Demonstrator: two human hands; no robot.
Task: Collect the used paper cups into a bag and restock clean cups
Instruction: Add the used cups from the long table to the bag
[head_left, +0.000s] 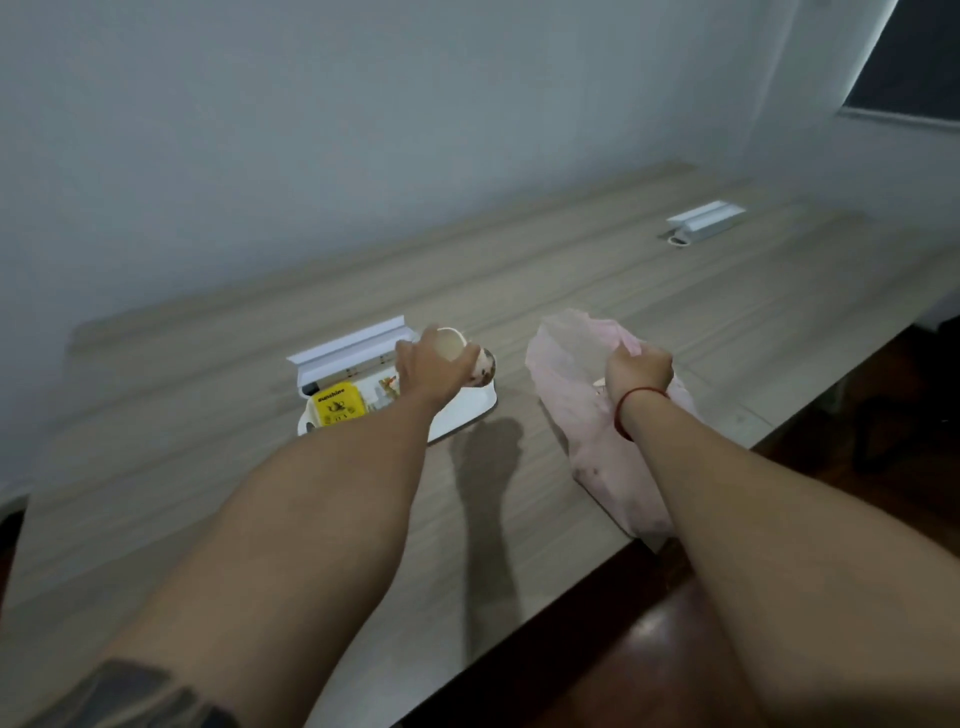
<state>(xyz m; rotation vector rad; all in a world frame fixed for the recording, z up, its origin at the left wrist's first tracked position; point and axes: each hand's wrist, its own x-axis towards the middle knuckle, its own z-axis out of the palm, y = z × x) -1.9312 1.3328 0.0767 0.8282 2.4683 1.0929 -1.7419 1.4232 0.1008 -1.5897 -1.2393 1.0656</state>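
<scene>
My left hand (423, 371) is closed around a paper cup (451, 344), held tilted above the white tray (462, 413); the open mouth of the cup faces me and its printed bottom end points right. Over on the right, my right hand (638, 371) grips the top edge of a thin pink plastic bag (566, 364) that lies on the wooden table (208, 467) and reaches to its front edge. Something pale shows through the bag beside my wrist.
The tray also holds a yellow box (335, 406) and small packets (387, 387). Behind it stands an open white cable box lid (348, 348); a second one (704, 218) sits far right. The table's front edge runs diagonally, with dark floor (779, 519) beyond.
</scene>
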